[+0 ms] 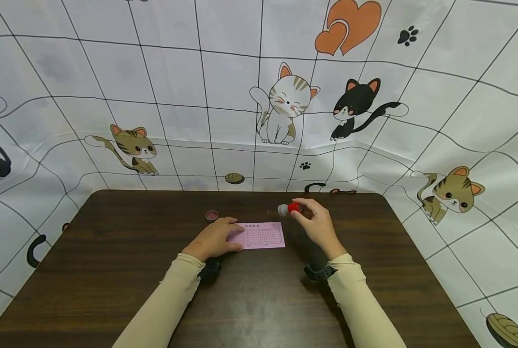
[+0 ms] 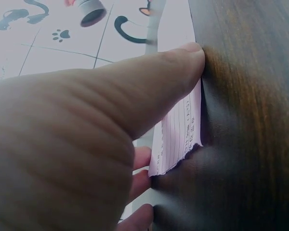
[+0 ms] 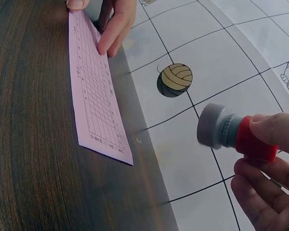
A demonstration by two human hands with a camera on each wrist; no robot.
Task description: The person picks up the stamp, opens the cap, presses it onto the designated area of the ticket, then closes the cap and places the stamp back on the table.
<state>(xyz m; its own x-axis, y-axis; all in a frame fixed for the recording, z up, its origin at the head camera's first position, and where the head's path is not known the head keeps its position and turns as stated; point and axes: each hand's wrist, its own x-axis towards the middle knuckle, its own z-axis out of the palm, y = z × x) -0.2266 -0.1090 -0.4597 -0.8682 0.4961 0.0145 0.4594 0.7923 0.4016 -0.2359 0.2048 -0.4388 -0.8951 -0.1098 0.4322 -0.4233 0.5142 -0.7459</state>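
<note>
Clearly, the person's right hand is grasping a small stamp, thumb and fingers pinching its red handle while the wider grey end stands out free of them. That stamp hangs near the far right corner of the pink slip, apart from it, its grey end pointing toward the person's left. The left hand grasps nothing; it rests with relaxed fingers on the left end of the slip, thumb by the near edge and fingertips by the far one. The slip lies on the dark desk, its printed grid facing up. Just beyond the left hand sits a little round pot, reddish inside; whether it holds ink I can't tell from here.

As I judge it, this is stamping work, and doing it well calls for bringing the stamp upright over the slip, grey end square to it, before any pressing. A tilted face would likely mark one side only. The left hand does best bearing lightly on both edges, so the slip can't slide. Then press straight, and lift without a twist, or the print may smear.
</note>
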